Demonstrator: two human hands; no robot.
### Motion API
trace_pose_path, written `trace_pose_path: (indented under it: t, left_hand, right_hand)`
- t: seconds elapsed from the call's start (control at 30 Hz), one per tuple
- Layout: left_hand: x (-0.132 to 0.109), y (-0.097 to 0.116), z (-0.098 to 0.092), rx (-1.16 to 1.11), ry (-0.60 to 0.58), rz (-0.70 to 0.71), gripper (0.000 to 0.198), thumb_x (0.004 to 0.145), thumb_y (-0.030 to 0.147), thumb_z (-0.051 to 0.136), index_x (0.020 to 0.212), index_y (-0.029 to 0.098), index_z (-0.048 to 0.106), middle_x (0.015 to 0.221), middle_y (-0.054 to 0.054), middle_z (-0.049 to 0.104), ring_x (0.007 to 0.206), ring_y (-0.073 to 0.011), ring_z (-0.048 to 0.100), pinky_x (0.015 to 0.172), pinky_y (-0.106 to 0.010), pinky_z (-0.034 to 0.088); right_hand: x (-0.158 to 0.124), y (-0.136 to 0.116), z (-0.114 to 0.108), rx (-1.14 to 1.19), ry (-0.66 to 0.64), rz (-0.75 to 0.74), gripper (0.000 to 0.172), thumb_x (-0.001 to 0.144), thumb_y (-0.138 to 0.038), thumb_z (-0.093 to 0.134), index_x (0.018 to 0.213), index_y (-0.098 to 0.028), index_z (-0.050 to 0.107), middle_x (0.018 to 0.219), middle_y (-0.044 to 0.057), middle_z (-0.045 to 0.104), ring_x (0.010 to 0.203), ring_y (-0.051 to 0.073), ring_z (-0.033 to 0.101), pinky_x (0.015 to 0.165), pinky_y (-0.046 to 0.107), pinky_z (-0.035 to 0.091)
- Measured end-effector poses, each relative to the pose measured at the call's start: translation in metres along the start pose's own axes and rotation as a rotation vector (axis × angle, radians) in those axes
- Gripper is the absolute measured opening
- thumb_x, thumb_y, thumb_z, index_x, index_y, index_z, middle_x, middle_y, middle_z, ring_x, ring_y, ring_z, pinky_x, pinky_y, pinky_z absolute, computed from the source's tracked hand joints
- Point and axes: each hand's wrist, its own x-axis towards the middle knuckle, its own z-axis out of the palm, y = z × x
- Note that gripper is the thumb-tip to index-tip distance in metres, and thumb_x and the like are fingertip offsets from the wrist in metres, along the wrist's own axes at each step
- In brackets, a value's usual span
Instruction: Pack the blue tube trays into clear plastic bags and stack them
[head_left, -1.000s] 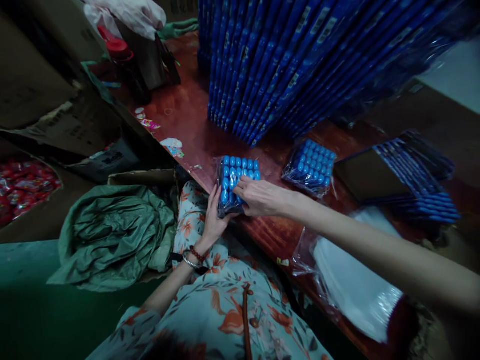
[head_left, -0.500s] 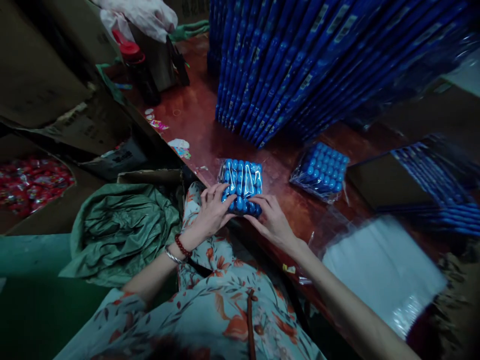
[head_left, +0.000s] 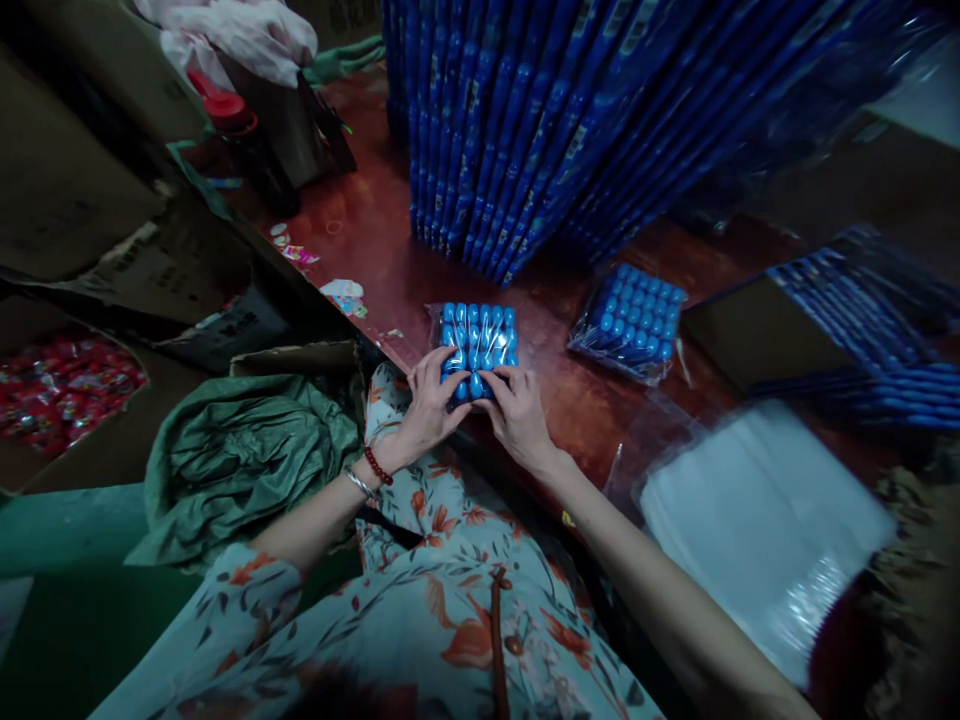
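Observation:
A clear plastic bag packed with several blue capped items [head_left: 478, 340] lies at the near edge of the reddish wooden table [head_left: 390, 260]. My left hand [head_left: 427, 405] grips its near left corner and my right hand [head_left: 517, 415] grips its near right corner, fingers pressing on the bag's open end. A second filled bag of blue items [head_left: 630, 320] rests on the table to the right, apart from both hands.
A tall leaning stack of blue packs [head_left: 570, 110] fills the back of the table. More blue packs [head_left: 862, 330] lie at the right, a pile of clear plastic bags [head_left: 757, 520] at the near right. Left are a green sack [head_left: 247, 450], cardboard boxes [head_left: 112, 240] and red packets [head_left: 60, 385].
My right hand came off the top of the bag and moved to its near edge. Both hands now hold the bag's near end close together.

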Motion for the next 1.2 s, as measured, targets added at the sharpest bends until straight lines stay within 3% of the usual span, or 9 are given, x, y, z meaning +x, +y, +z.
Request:
trace_pose_path:
  t: [0.17, 0.5, 0.67, 0.73, 0.83, 0.9, 0.97, 1.1, 1.2]
  left_hand:
    - [0.005, -0.009, 0.002, -0.037, 0.041, 0.090, 0.034, 0.079, 0.036, 0.061, 0.110, 0.020, 0.060, 0.138, -0.015, 0.041, 0.134, -0.0302, 0.030, 0.108, -0.049, 0.024]
    - [0.000, -0.016, 0.002, -0.091, 0.083, 0.279, 0.033, 0.081, 0.040, 0.062, 0.105, 0.018, 0.059, 0.129, -0.016, 0.049, 0.131, -0.0298, 0.036, 0.107, -0.050, 0.030]
    - [-0.016, -0.013, 0.002, -0.055, 0.015, 0.267, 0.056, 0.080, 0.044, 0.063, 0.128, 0.022, 0.044, 0.134, -0.016, 0.047, 0.133, -0.0300, 0.035, 0.109, -0.051, 0.027]
    - [-0.024, -0.010, 0.001, -0.109, 0.070, 0.172, 0.070, 0.079, 0.045, 0.065, 0.137, 0.024, 0.032, 0.140, -0.016, 0.040, 0.136, -0.0302, 0.032, 0.111, -0.052, 0.025]
    - [-0.030, -0.003, 0.001, -0.305, 0.230, -0.181, 0.079, 0.081, 0.045, 0.062, 0.144, 0.026, 0.019, 0.150, -0.014, 0.026, 0.140, -0.0287, 0.024, 0.113, -0.049, 0.024]
    - [-0.031, 0.002, 0.002, -0.506, 0.270, -0.449, 0.077, 0.085, 0.045, 0.056, 0.146, 0.027, 0.013, 0.153, -0.012, 0.021, 0.141, -0.0273, 0.022, 0.112, -0.047, 0.027]
    - [-0.031, 0.005, 0.006, -0.687, 0.236, -0.620, 0.073, 0.087, 0.048, 0.051, 0.147, 0.028, 0.013, 0.153, -0.011, 0.023, 0.140, -0.0261, 0.025, 0.110, -0.045, 0.031]
    - [-0.029, 0.011, 0.017, -0.671, 0.137, -0.641, 0.066, 0.087, 0.048, 0.050, 0.143, 0.023, 0.028, 0.150, -0.011, 0.029, 0.140, -0.0243, 0.026, 0.115, -0.042, 0.022]
    - [-0.029, 0.014, 0.024, -0.578, 0.125, -0.610, 0.063, 0.088, 0.047, 0.048, 0.143, 0.023, 0.030, 0.152, -0.009, 0.027, 0.142, -0.0235, 0.020, 0.117, -0.042, 0.013]
  right_hand:
    - [0.004, -0.002, 0.001, -0.106, -0.072, -0.017, 0.040, 0.094, -0.030, 0.039, 0.122, -0.006, 0.052, 0.112, 0.019, 0.052, 0.100, 0.029, 0.042, 0.085, 0.043, 0.043]
    - [-0.009, -0.005, 0.000, -0.038, -0.090, -0.026, 0.038, 0.093, -0.031, 0.040, 0.123, -0.010, 0.051, 0.111, 0.019, 0.053, 0.103, 0.029, 0.044, 0.086, 0.045, 0.042]
    - [-0.017, -0.003, -0.010, 0.123, -0.050, -0.057, 0.039, 0.091, -0.033, 0.049, 0.126, -0.016, 0.049, 0.113, 0.015, 0.053, 0.104, 0.027, 0.048, 0.088, 0.043, 0.045]
    - [-0.020, -0.001, -0.015, 0.221, 0.032, 0.027, 0.039, 0.091, -0.032, 0.048, 0.129, -0.020, 0.046, 0.113, 0.012, 0.053, 0.105, 0.025, 0.049, 0.090, 0.043, 0.045]
    - [-0.017, -0.002, -0.018, 0.277, 0.187, 0.273, 0.046, 0.090, -0.036, 0.050, 0.134, -0.024, 0.040, 0.121, 0.011, 0.051, 0.113, 0.025, 0.047, 0.097, 0.049, 0.040]
    - [-0.010, -0.005, -0.016, 0.287, 0.184, 0.385, 0.067, 0.084, -0.046, 0.057, 0.141, -0.023, 0.030, 0.135, 0.013, 0.042, 0.125, 0.029, 0.038, 0.103, 0.053, 0.033]
    - [-0.001, -0.007, -0.011, 0.338, 0.101, 0.457, 0.091, 0.076, -0.053, 0.063, 0.147, -0.021, 0.016, 0.148, 0.016, 0.027, 0.136, 0.031, 0.025, 0.109, 0.055, 0.025]
    - [0.013, -0.007, 0.003, 0.555, -0.070, 0.551, 0.107, 0.072, -0.054, 0.066, 0.149, -0.018, 0.001, 0.153, 0.017, 0.018, 0.140, 0.031, 0.019, 0.112, 0.052, 0.022]
    - [0.015, -0.005, 0.010, 0.628, -0.073, 0.521, 0.108, 0.073, -0.051, 0.066, 0.149, -0.021, -0.003, 0.154, 0.015, 0.018, 0.140, 0.029, 0.021, 0.112, 0.051, 0.022]
